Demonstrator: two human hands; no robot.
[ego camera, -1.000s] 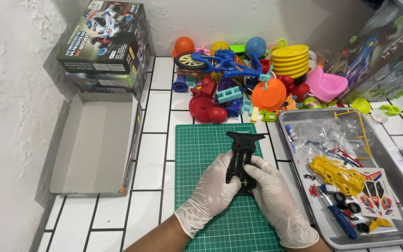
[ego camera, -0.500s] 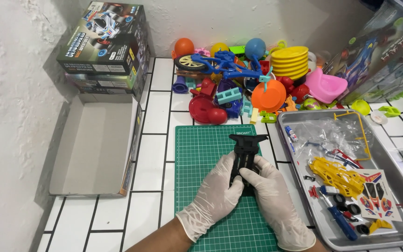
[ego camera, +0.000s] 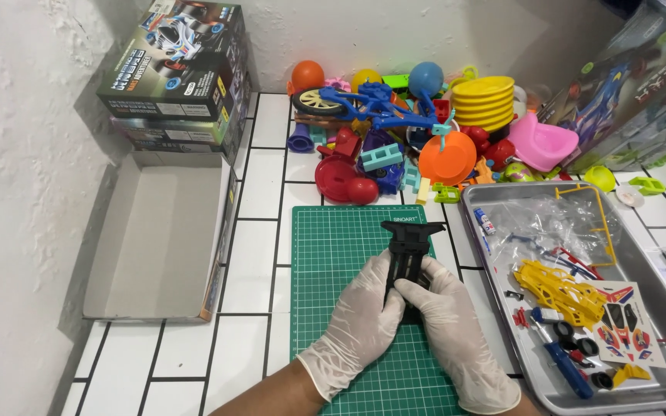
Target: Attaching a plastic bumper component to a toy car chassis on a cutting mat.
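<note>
Both your gloved hands meet on the black plastic chassis (ego camera: pixel 408 258), which sits over the middle of the green cutting mat (ego camera: pixel 333 254) on the tiled worktop (ego camera: pixel 260 254). Your left hand (ego camera: pixel 360 320) wraps its near-left side, thumb up along the edge; your right hand (ego camera: pixel 445 316) covers the near-right side, index finger laid across the top. Each grip is closed on the part — whether it rests on the mat or is lifted just clear, you cannot tell from this view. Only the far end, with its wide crossbar, shows past your fingers. Judgement on handling: thin moulded plastic, so very light and fairly stiff along its length, but the open ribs and crossbar tips look liable to snap if twisted; smooth gloves may slip on it. Best hold appears to be the long side rails near the middle, where you have it — not the flared end. To the right, well apart, a metal tray (ego camera: pixel 660 385) carries a yellow body shell (ego camera: pixel 560 289), a sticker sheet (ego camera: pixel 627 331), small black wheels (ego camera: pixel 580 354) and clear bags (ego camera: pixel 549 227). Behind the mat lies a heap of coloured toys (ego camera: pixel 418 131); at left, an open cardboard box (ego camera: pixel 159 231).
</note>
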